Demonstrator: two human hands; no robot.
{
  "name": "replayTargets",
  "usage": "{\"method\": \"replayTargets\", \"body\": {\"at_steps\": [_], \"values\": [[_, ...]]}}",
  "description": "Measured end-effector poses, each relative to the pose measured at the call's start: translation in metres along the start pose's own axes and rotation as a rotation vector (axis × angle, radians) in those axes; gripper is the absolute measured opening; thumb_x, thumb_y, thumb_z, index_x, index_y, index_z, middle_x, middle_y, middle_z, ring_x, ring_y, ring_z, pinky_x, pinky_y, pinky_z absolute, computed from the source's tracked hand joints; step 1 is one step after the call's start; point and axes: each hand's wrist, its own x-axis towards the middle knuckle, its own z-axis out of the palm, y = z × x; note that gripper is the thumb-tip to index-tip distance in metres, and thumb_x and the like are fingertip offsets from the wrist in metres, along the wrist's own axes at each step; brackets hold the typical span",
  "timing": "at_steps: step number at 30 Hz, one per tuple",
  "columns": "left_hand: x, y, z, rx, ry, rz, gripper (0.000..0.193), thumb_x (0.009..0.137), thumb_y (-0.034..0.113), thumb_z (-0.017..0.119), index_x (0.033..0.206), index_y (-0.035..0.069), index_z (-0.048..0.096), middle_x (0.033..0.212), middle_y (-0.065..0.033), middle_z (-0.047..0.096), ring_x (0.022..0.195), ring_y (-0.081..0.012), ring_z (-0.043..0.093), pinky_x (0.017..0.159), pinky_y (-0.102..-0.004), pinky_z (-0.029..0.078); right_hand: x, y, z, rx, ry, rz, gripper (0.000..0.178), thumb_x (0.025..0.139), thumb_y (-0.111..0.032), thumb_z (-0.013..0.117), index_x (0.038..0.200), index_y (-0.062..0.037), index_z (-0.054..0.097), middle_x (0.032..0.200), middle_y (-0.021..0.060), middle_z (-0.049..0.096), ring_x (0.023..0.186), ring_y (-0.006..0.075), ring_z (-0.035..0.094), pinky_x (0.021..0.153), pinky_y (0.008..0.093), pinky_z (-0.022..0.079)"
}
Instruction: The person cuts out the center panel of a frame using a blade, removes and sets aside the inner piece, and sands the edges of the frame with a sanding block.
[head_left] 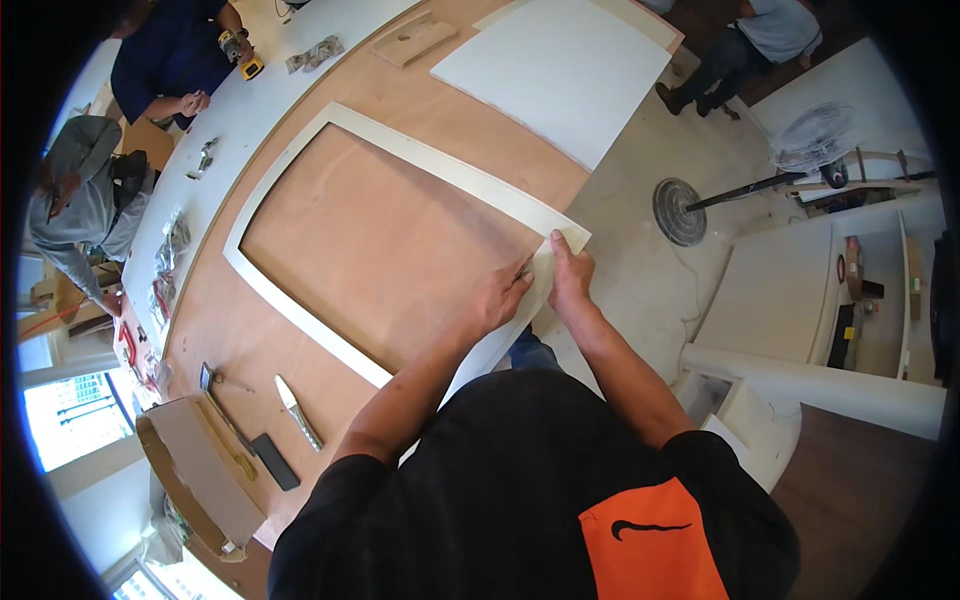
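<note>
A white rectangular frame (430, 155) with a slightly bowed left end lies across a plywood-topped table (215, 320). My right hand (571, 275) grips its corner at the right, thumb on the top face and the fingers underneath. Just left of it, my left hand (498, 300) is closed at the inner edge of the frame's near right side. Something small and dark shows at its fingertips, too small to name. Left of my arm lie a hammer (232, 422) with a black grip and a pale pointed tool (291, 400) with a silver handle.
A white panel (560, 75) and a wooden block (415, 40) lie at the far side. An open cardboard box (205, 480) is at lower left. Two people work at the left, one holding a yellow drill (243, 57). A standing fan (683, 212) and cabinet (770, 290) are at right.
</note>
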Motion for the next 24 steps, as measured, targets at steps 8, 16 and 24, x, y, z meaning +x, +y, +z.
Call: {"method": "replayTargets", "body": {"at_steps": [8,16,24], "values": [[0.016,0.013,-0.003,0.041,0.030,0.017,0.043,0.104,0.020,0.054,0.139,-0.005,0.054,0.120,-0.0302,0.067,0.111,-0.0399,0.067,0.097,-0.0420,0.050,-0.007,0.000,0.005,-0.135,-0.002,-0.116,0.034,0.094,-0.030,0.075,0.103,0.0027,0.072,0.093,0.0077,0.072,0.082,0.0168,0.063,0.076,0.0347,0.051],[0.027,0.045,-0.008,0.074,-0.020,-0.041,0.041,0.103,0.018,0.053,0.138,-0.005,0.056,0.120,-0.0312,0.067,0.111,-0.0413,0.067,0.096,-0.0422,0.052,-0.018,-0.012,0.008,-0.112,-0.036,-0.192,0.033,0.095,-0.029,0.075,0.103,0.0023,0.072,0.093,0.0072,0.071,0.083,0.0156,0.061,0.076,0.0335,0.050],[0.040,0.059,-0.012,0.084,-0.011,-0.080,0.039,0.103,0.018,0.052,0.136,-0.002,0.058,0.122,-0.0305,0.066,0.115,-0.0430,0.065,0.100,-0.0428,0.050,-0.008,-0.013,0.011,-0.100,-0.005,-0.164,0.037,0.092,-0.032,0.077,0.103,0.0033,0.071,0.094,0.0065,0.070,0.083,0.0152,0.060,0.075,0.0338,0.050]]}}
